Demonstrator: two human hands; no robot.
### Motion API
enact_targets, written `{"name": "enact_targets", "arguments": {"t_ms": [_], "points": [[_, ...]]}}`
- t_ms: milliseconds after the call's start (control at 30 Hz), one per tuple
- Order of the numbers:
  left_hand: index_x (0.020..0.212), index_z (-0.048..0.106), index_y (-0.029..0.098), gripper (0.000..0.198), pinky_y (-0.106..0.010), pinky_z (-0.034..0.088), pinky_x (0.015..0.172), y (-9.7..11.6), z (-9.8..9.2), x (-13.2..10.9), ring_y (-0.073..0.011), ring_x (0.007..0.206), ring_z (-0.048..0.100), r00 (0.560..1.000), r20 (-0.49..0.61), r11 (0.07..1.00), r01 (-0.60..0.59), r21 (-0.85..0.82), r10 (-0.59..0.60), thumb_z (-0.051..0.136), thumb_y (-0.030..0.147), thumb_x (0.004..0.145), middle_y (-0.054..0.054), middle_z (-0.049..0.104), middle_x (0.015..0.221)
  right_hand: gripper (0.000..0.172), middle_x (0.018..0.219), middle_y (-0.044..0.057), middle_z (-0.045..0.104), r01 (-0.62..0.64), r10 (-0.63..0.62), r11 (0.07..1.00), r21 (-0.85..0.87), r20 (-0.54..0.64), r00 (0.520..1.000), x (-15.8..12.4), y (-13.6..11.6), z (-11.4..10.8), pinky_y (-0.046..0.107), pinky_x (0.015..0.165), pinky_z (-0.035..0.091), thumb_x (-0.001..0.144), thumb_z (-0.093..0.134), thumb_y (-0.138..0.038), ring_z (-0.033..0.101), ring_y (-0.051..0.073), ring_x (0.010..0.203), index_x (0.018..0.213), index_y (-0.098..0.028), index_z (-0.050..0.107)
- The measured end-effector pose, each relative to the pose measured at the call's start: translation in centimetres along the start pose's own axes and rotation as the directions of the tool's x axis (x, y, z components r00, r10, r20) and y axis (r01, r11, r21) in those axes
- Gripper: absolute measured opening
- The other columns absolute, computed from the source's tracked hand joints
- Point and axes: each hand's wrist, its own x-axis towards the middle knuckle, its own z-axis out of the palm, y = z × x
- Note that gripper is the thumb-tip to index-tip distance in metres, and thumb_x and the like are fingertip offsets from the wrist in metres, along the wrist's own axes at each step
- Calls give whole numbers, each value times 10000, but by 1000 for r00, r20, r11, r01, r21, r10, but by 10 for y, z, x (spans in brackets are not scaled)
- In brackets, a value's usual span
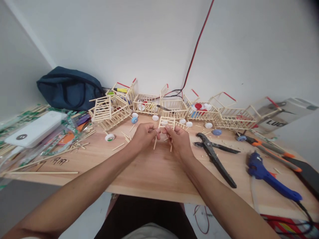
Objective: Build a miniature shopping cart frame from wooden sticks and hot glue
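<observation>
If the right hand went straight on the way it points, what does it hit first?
Probably the small pale wooden stick frame that right hand and left hand both pinch; depth beyond it is unclear.

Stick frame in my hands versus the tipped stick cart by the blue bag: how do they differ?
The stick frame is held between the left hand and right hand; the tipped cart lies untouched on the table. The frame is a small open panel; the cart is a bigger full box. Both are pale wooden sticks.
</observation>
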Motion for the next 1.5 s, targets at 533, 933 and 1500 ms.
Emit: {"name": "enact_targets", "arguments": {"t_ms": [533, 933, 1500], "points": [[594, 562, 137, 283, -190, 292, 452, 6, 9, -8, -64, 390, 364, 999, -53, 995, 8, 98, -3, 482, 243, 844, 52, 444, 405, 350, 527, -45, 505, 15, -15, 1000, -14, 11, 1000, -1, 1, 1, 223, 416, 226, 705, 677, -498, 340, 58, 435, 648, -156, 630], [581, 587, 152, 349, -204, 350, 519, -1, 7, -8, -100, 446, 453, 995, -55, 950, -67, 304, 88, 443, 286, 869, 39, 471, 423, 352, 530, -59, 469, 21, -20, 998, -62, 2, 1000, -1, 5, 2, 226, 432, 230, 707, 664, -508, 335, 58, 440, 672, -158, 658], [576, 574, 146, 356, -202, 320, 483, 1, 4, -3, -89, 423, 419, 998, 30, 959, -53, 280, 47, 426, 263, 878, 43, 457, 424, 352, 536, -52, 493, -13, 13, 1000, 6, 38, 999, -1, 5, 2, 228, 444, 217, 690, 689, -501, 327, 54, 451, 659, -154, 640]]}}
